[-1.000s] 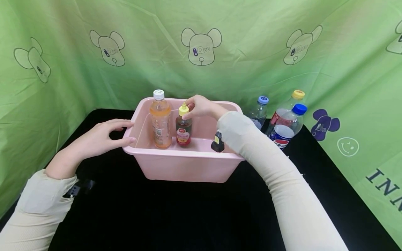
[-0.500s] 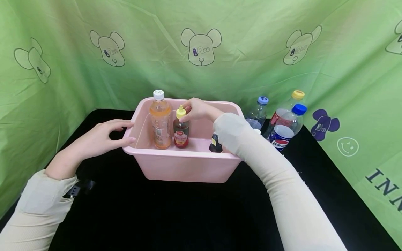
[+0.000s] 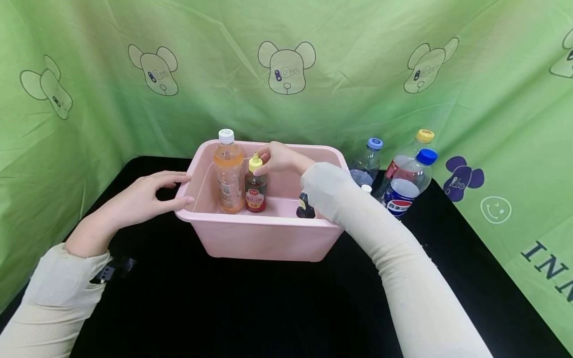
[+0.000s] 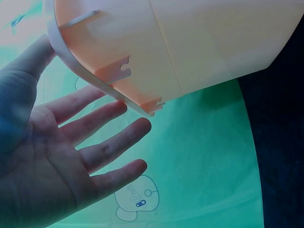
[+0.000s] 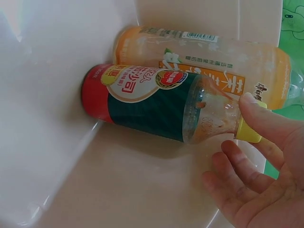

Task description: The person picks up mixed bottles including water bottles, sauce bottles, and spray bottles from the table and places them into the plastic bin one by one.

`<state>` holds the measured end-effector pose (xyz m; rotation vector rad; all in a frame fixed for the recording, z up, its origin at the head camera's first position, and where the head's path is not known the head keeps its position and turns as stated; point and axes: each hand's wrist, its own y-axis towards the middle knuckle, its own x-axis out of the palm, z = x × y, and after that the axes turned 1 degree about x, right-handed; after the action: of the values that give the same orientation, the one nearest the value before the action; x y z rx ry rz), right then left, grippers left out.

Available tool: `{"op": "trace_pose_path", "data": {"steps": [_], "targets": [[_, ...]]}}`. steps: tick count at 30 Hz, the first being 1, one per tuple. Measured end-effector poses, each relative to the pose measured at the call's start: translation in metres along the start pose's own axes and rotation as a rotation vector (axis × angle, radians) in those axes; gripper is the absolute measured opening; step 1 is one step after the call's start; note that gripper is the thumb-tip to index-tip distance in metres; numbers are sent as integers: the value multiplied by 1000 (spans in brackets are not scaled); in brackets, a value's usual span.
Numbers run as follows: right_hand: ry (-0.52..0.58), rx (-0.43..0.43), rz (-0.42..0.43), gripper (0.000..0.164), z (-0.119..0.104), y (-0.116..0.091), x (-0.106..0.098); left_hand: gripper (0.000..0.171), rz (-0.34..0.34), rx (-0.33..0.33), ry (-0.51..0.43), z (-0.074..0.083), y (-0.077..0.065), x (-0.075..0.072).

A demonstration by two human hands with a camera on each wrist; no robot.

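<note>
A pink plastic tub (image 3: 264,238) stands on the black table. My left hand (image 3: 134,201) rests on its left rim, fingers stretched out, as the left wrist view also shows. Inside the tub, a tall bottle of orange drink (image 3: 230,174) with a white cap stands at the left. Right beside it is a small sauce bottle (image 3: 255,191) with a yellow nozzle cap, a green-and-red label and an upright stance. My right hand (image 3: 284,158) pinches that bottle at its cap between thumb and index finger. In the right wrist view the other fingers (image 5: 237,166) are off the bottle.
To the right of the tub stand several bottles: a clear one with a light-blue cap (image 3: 367,161), one with a yellow cap (image 3: 424,135) and a Pepsi bottle (image 3: 405,189). A small white cap (image 3: 366,189) shows by the right sleeve. Green printed cloth (image 3: 340,74) hangs behind.
My right hand has moved the sauce bottle left and down, close against the orange drink bottle. The left hand has stayed on the rim.
</note>
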<state>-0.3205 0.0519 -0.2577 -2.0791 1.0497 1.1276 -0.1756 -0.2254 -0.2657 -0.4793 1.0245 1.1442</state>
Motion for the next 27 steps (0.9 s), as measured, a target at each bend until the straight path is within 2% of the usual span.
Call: {"op": "trace_pose_path", "data": {"steps": [9, 14, 19, 23, 27], "targets": [[14, 23, -3, 26, -1, 0, 1, 56, 2, 0, -3, -1, 0, 0], [31, 42, -8, 34, -2, -1, -2, 56, 3, 3, -4, -1, 1, 1], [16, 27, 7, 40, -4, -4, -9, 57, 2, 1, 0, -1, 0, 1], [12, 6, 34, 36, -5, -9, -18, 57, -1, -7, -1, 0, 0, 1], [57, 11, 61, 34, -7, -18, -29, 57, -2, -11, -3, 0, 0, 0]]}}
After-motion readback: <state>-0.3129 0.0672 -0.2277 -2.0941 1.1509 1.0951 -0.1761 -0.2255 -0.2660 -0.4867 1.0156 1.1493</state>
